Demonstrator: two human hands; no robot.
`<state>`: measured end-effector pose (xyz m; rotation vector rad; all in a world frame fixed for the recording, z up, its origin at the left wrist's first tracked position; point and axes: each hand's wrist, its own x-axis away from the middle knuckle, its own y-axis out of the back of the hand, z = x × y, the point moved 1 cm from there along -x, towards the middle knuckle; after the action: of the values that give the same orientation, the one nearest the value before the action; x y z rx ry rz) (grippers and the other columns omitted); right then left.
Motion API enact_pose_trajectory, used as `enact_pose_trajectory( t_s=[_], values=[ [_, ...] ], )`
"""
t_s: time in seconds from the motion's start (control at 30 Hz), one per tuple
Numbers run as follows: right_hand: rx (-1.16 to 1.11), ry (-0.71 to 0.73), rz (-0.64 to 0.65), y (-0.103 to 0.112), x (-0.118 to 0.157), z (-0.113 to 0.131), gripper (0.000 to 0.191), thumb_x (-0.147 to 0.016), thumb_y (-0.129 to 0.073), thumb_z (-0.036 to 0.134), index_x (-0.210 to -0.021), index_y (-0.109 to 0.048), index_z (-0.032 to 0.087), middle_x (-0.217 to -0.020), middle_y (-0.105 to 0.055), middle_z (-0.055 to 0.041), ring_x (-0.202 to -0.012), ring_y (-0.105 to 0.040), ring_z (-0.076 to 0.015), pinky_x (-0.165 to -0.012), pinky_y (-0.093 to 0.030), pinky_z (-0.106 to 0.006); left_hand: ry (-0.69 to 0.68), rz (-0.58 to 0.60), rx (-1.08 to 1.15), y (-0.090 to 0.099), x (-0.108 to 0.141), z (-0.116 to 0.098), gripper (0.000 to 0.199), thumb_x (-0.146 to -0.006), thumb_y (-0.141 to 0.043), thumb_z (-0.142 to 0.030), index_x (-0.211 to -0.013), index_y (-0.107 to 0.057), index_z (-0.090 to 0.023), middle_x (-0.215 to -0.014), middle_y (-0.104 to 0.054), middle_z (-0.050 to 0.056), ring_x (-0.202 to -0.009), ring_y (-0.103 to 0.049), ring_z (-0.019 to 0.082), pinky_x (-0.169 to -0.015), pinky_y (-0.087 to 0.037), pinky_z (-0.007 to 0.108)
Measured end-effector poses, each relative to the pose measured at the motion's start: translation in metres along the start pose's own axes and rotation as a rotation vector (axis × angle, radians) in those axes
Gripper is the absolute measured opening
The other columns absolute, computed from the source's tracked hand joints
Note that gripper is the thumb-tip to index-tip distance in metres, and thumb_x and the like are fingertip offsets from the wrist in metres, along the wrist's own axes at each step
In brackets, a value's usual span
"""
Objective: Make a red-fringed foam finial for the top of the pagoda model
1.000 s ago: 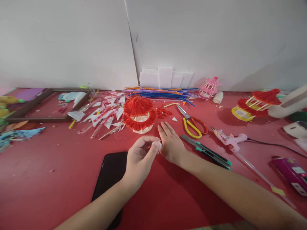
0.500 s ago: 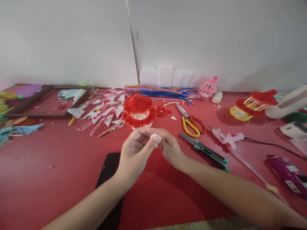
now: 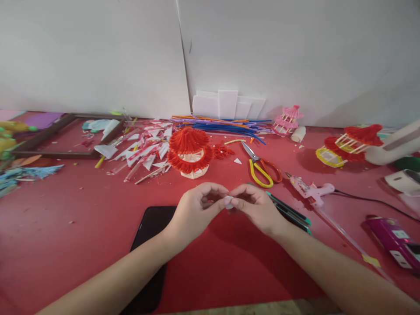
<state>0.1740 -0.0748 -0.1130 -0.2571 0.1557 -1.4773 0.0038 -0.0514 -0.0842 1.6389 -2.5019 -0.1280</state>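
Note:
A small white piece (image 3: 229,202) is pinched between the fingertips of both hands, above the red table; its exact kind is too small to tell. My left hand (image 3: 197,210) comes in from the left with thumb and fingers closed on it. From the other side my right hand (image 3: 257,208) grips the same piece, thumb facing thumb. Just beyond the hands stands a small red pavilion model (image 3: 190,153) with a fuzzy two-tier roof and a pale base. A utility knife (image 3: 290,212) lies partly hidden behind my right hand.
Scissors (image 3: 262,168), a pink glue gun (image 3: 310,189) and a purple power strip (image 3: 392,240) lie to the right. A black phone (image 3: 152,227) is under my left forearm. Pipe cleaners (image 3: 226,126), white foam sheets (image 3: 227,104) and plastic scraps (image 3: 147,146) fill the back.
Both hands have moved slightly right and a little nearer, with the white piece between them. My right hand has turned so its thumb shows, and the pavilion's base is uncovered.

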Motion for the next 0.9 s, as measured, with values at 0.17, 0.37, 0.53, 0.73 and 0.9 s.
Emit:
enact_pose_trajectory(
  t_s=[0.17, 0.37, 0.53, 0.73, 0.9],
  values=[
    [-0.067, -0.002, -0.179, 0.008, -0.006, -0.009, 0.022, -0.073, -0.080, 0.037, -0.084, -0.070, 0.021, -0.077, -0.072, -0.0002, -0.068, -0.067, -0.0129, -0.068, -0.058, -0.029, -0.241, 0.049, -0.572, 0.005, 0.007, 0.004, 0.032, -0.097, -0.049, -0.035, -0.122, -0.065, -0.022, -0.128, -0.068, 0.009, -0.120, -0.063, 0.026, -0.104, -0.048, 0.044],
    [-0.115, 0.028, -0.259, 0.017, -0.006, -0.013, 0.022, -0.074, -0.080, 0.037, -0.086, -0.069, 0.022, -0.079, -0.071, 0.0001, -0.070, -0.065, -0.0134, -0.071, -0.058, -0.032, -0.334, 0.450, -1.190, 0.007, 0.010, 0.020, 0.079, -0.089, -0.048, -0.065, -0.153, -0.034, -0.020, -0.158, -0.032, 0.010, -0.149, -0.025, 0.034, -0.120, -0.019, 0.057],
    [-0.099, 0.029, -0.258, 0.017, -0.006, -0.014, 0.022, -0.074, -0.079, 0.037, -0.086, -0.070, 0.021, -0.080, -0.071, -0.0004, -0.069, -0.064, -0.0136, -0.069, -0.057, -0.033, -0.264, 0.294, -1.282, 0.025, 0.011, 0.027, 0.091, -0.085, -0.039, -0.077, -0.154, -0.031, -0.018, -0.159, -0.028, 0.013, -0.148, -0.028, 0.035, -0.120, -0.018, 0.052],
    [-0.103, 0.020, -0.244, 0.015, -0.007, -0.016, 0.022, -0.073, -0.080, 0.036, -0.085, -0.070, 0.021, -0.080, -0.071, -0.0003, -0.069, -0.064, -0.0133, -0.069, -0.058, -0.033, -0.096, 0.278, -1.345, 0.038, 0.016, 0.024, 0.098, -0.085, -0.033, -0.079, -0.153, -0.029, -0.009, -0.159, -0.024, 0.016, -0.149, -0.023, 0.036, -0.118, -0.020, 0.053],
    [-0.107, 0.015, -0.246, 0.015, -0.005, -0.014, 0.021, -0.073, -0.079, 0.036, -0.084, -0.069, 0.020, -0.079, -0.070, 0.0001, -0.068, -0.064, -0.0128, -0.068, -0.058, -0.032, -0.085, 0.270, -1.301, 0.059, 0.016, 0.022, 0.095, -0.086, -0.035, -0.077, -0.153, -0.031, -0.010, -0.159, -0.028, 0.016, -0.148, -0.027, 0.035, -0.118, -0.022, 0.050]
  ],
)
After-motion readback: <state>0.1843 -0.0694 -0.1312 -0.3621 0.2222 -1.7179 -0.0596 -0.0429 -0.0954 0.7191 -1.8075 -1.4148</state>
